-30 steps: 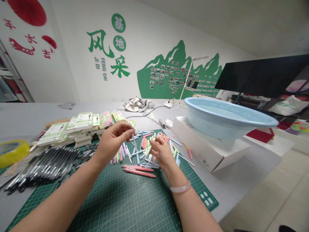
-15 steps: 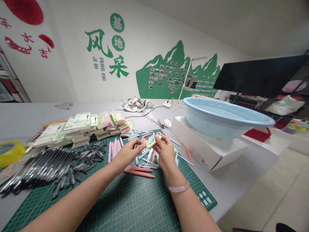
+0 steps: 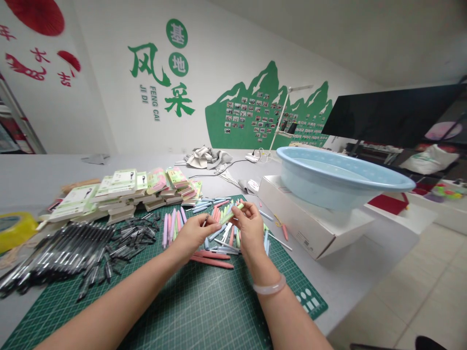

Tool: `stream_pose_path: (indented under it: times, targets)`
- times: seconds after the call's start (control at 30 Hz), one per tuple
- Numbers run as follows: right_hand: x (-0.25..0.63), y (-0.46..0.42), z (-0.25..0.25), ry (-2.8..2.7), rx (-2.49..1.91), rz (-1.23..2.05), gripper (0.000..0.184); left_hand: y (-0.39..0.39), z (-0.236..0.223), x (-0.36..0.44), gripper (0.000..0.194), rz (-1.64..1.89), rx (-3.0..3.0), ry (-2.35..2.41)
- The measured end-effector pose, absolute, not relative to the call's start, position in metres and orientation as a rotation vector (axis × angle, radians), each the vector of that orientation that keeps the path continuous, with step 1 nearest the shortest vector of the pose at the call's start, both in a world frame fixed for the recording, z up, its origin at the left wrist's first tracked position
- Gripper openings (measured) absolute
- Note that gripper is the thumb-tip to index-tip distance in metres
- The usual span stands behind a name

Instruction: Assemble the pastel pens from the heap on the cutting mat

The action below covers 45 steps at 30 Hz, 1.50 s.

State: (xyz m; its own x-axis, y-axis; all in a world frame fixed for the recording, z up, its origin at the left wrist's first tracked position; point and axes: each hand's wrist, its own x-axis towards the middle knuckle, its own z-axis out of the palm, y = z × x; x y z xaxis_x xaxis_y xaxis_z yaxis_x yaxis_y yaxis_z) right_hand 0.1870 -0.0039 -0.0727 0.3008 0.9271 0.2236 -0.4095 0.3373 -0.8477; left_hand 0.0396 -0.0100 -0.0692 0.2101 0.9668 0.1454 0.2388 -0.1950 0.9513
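My right hand (image 3: 248, 224), with a pale bangle at the wrist, pinches a light green pen barrel (image 3: 233, 213) above the loose pen parts. Close by on the left, my left hand (image 3: 199, 232) is closed, thumb against fingers. A small dark tip shows at its fingers, too little to name. Beneath both hands lies a pile of pastel pen parts and white refills (image 3: 222, 243) on the green cutting mat (image 3: 197, 306). Coral pen barrels (image 3: 213, 262) rest nearer to me, and a row of lilac and pink barrels (image 3: 171, 226) lies beside my left hand.
Black clear-barrelled pens (image 3: 69, 248) and dark caps (image 3: 134, 233) spread at the left. Behind them are stacked small boxes (image 3: 120, 187) and yellow tape (image 3: 16, 231). At the right a blue basin (image 3: 328, 182) sits on a white carton (image 3: 306, 223). Grey cloths (image 3: 207, 158) lie farther back.
My left hand has shifted slightly, with its fingers changing position and a dark tip showing more plainly. The green barrel stays in my right hand.
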Motion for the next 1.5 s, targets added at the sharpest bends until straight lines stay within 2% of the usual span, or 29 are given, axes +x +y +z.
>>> stream_pose_path:
  times: [0.13, 0.27, 0.47, 0.6, 0.87, 1.3, 1.5]
  targets:
    - [0.186, -0.007, -0.07, -0.788, -0.718, 1.18, 0.029, -0.008, -0.071, 0.038, 0.024, 1.108, 1.61, 1.05]
    - [0.183, -0.006, -0.078, -0.651, -0.664, 1.385, 0.026, -0.011, -0.064, 0.034, 0.029, 1.193, 1.843, 1.01]
    - [0.172, -0.001, -0.095, -0.483, -0.59, 1.618, 0.007, -0.014, -0.051, 0.027, 0.023, 1.159, 2.259, 1.142]
    - [0.171, 0.001, -0.098, -0.448, -0.595, 1.647, 0.004, -0.009, -0.05, 0.021, 0.021, 1.14, 2.236, 1.289]
    - [0.179, 0.004, -0.092, -0.365, -0.609, 1.735, 0.011, 0.007, -0.061, 0.01, 0.024, 1.179, 1.958, 1.255]
    - [0.176, -0.003, -0.086, -0.427, -0.585, 1.851, 0.018, 0.02, -0.052, -0.008, 0.024, 1.144, 1.832, 1.296]
    - [0.175, -0.005, -0.09, -0.48, -0.504, 1.898, 0.033, 0.017, -0.042, -0.01, 0.02, 1.147, 1.825, 1.334]
